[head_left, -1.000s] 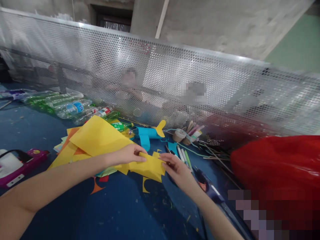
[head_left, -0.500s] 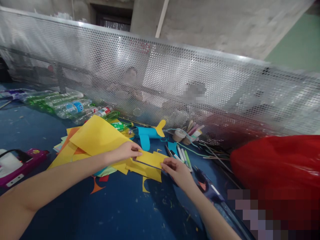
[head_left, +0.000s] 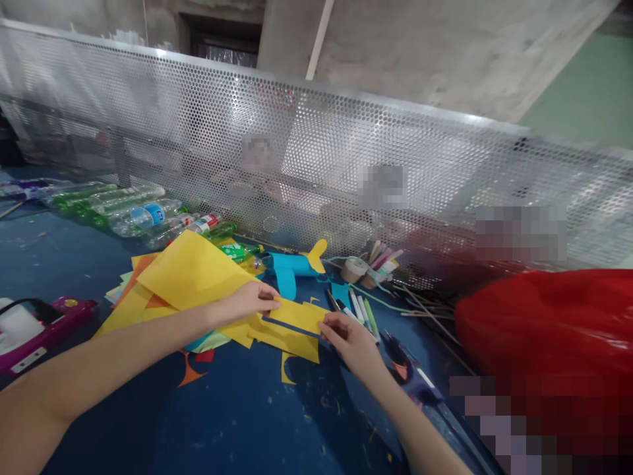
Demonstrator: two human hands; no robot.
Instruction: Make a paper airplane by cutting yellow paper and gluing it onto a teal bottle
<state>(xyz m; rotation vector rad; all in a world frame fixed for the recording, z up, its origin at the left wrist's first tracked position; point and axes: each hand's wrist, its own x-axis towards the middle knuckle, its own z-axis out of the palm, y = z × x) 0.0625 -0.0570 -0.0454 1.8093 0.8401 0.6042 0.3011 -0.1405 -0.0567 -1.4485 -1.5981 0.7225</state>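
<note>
A small strip of yellow paper (head_left: pixel 298 315) is stretched between my two hands. Its left end is pinched by the thumb and fingers of my left hand (head_left: pixel 254 298); my right hand (head_left: pixel 349 335) grips the other end. Below the strip lies another yellow paper piece (head_left: pixel 291 342). Just behind my hands rests a bottle wrapped in blue paper (head_left: pixel 294 264), with a blue flap hanging from its side and a yellow tail-like piece (head_left: pixel 317 256) at its right end. A stack of coloured paper, topped by a large yellow sheet (head_left: pixel 190 270), lies by my left forearm.
Several plastic bottles (head_left: pixel 143 214) lie at the back left. Markers (head_left: pixel 363 309) and a blue glue gun (head_left: pixel 418 379) sit to the right, near a red bag (head_left: pixel 548 323). A purple power strip (head_left: pixel 54 323) is at the left. Perforated metal mesh (head_left: pixel 316 145) borders the table.
Almost nothing has moved. Both hands keep hold of the yellow paper strip, and the view has shifted very slightly.
</note>
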